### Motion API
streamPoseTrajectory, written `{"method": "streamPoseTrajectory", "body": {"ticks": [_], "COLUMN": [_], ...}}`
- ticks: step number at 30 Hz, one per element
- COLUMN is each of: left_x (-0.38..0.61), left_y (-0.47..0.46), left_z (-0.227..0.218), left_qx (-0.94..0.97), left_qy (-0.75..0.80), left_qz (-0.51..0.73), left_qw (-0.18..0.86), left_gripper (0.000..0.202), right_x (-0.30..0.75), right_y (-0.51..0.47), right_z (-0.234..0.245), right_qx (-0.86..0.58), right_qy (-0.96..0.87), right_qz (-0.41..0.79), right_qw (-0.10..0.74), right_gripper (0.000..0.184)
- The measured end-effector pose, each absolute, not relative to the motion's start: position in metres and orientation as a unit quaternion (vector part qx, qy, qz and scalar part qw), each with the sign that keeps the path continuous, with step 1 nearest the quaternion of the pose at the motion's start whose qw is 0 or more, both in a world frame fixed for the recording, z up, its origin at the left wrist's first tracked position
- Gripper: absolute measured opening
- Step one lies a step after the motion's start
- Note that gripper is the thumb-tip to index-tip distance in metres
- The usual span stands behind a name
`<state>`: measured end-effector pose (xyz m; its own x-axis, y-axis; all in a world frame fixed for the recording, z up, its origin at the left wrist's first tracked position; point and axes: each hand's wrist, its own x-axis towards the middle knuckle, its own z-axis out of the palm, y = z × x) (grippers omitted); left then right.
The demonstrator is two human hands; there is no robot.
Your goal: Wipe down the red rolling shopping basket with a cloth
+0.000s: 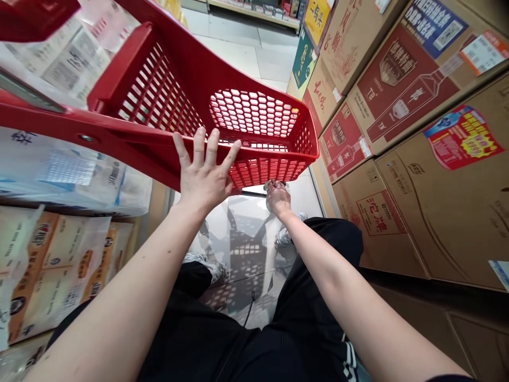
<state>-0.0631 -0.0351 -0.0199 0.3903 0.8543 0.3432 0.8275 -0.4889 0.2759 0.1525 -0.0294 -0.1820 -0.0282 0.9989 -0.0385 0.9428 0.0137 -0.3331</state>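
A red plastic shopping cart (254,103) with a honeycomb-mesh basket stands tilted across the view in front of me. My left hand (204,172) rests on the near side of its rim, fingers spread out and palm against the plastic. Below the basket's right end, my right hand (279,197) reaches in with its fingers curled round a small caster wheel (267,185), which is mostly hidden by the fingers. The cart's long side bar runs up to the left.
Stacked cardboard cartons (413,180) with price tags line the right side. On the left are wrapped tissue packs (59,265) and other packaged goods. A tiled floor (238,225) lies under my knees and shoes, and a low shelf (254,11) stands at the far end.
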Motion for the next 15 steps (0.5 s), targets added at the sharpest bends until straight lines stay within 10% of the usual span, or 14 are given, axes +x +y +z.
{"method": "streamPoseTrajectory", "body": {"ticks": [15], "left_x": [-0.060], "left_y": [-0.037], "left_z": [-0.021], "left_qx": [0.829], "left_qy": [0.524], "left_qz": [0.198], "left_qw": [0.012], "left_gripper": [0.103], "right_x": [0.126], "right_y": [-0.011], "right_z": [-0.183], "right_qx": [-0.719], "right_qy": [-0.662], "right_qz": [0.152], "right_qw": [0.147], "right_gripper": [0.039]}}
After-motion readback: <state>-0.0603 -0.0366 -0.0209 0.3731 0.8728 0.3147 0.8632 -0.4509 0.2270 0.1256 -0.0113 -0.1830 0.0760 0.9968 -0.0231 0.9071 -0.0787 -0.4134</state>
